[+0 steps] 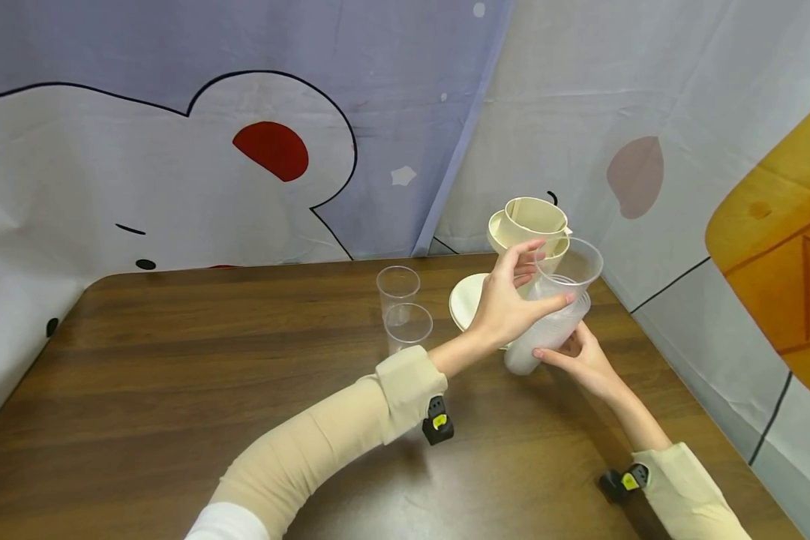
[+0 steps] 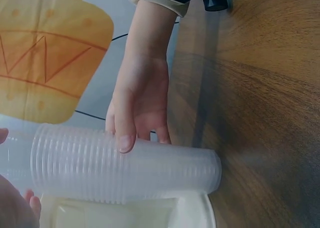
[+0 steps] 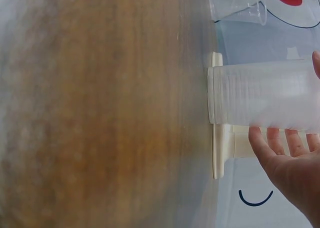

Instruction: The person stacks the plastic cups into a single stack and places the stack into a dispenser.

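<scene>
My right hand grips a tilted stack of clear plastic cups around its lower half. At the upper end of the stack, my left hand holds the topmost clear cup between thumb and fingers. That cup stands partly out of the others, its base still inside them. The left wrist view shows the ribbed rims of the nested cups, with the right thumb laid across their side. Two clear cups stand upright on the table, left of my left hand, one in front of the other.
Behind the hands rises a cream-coloured stand with round, cup-like holders and a pale round base. The brown wooden table extends to the left. Printed cloth hangs along its back and right edges.
</scene>
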The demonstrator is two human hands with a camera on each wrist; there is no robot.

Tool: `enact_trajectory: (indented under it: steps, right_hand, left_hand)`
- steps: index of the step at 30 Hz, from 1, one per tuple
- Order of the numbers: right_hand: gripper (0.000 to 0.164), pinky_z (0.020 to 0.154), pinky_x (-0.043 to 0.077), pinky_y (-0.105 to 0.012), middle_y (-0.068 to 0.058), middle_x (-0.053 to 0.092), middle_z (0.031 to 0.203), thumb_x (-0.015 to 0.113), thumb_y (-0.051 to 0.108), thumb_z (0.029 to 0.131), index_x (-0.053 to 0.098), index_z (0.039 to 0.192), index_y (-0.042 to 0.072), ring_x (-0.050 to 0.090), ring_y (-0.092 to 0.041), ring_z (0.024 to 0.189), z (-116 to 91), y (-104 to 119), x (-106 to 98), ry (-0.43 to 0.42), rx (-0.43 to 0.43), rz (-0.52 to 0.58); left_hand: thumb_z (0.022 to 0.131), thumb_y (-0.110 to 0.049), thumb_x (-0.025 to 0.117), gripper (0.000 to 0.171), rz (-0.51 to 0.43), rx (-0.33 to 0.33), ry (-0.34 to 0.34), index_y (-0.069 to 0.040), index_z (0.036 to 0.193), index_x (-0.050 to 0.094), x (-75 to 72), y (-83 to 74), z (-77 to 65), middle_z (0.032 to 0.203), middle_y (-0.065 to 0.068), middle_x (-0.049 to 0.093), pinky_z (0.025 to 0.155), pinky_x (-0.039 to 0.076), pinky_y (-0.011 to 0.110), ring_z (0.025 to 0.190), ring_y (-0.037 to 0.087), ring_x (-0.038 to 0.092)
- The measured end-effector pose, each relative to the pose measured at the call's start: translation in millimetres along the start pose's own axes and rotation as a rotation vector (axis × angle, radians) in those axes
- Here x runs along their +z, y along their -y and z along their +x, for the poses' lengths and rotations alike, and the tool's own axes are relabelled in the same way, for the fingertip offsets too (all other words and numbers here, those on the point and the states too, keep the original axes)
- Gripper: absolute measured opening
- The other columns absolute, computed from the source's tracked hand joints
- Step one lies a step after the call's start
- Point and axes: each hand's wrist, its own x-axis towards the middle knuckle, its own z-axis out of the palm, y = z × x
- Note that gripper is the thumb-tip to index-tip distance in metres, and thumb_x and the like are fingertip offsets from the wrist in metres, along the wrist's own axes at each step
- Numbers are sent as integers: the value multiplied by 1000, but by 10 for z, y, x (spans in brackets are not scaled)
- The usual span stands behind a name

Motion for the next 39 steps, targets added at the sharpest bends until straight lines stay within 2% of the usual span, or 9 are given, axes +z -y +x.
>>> enact_trajectory:
  steps: [7,17,29,39]
  right_hand:
    - [66,84,52,-15,14,54,121,64,-5,86,33,139,18,58,1,105,5,12,10,2,0,7]
    - [64,83,52,-15,14,55,120,64,-2,87,33,139,19,59,1,104,-11,24,21,13,20,-16]
    - [64,84,52,-15,14,54,121,64,-3,87,33,139,20,59,1,105,11,15,17,17,11,-3]
    - [63,84,52,-15,15,54,121,64,-2,87,33,138,20,59,1,105,7,23,30,12,29,-17]
  left_hand:
    - [74,-15,82,72,48,-8,13,-13,136,46,9,38,16,129,9,58,98,46,15,116,16,59]
    - [74,-20,83,71,96,-64,60,-13,136,50,9,118,-5,131,6,58,97,49,20,115,15,60]
    - [75,-19,81,65,112,-33,73,-9,133,54,2,136,-9,132,6,60,92,48,14,114,9,58]
    - [75,-19,81,62,118,-57,86,-10,132,57,-17,153,-30,132,2,59,93,49,16,115,8,56]
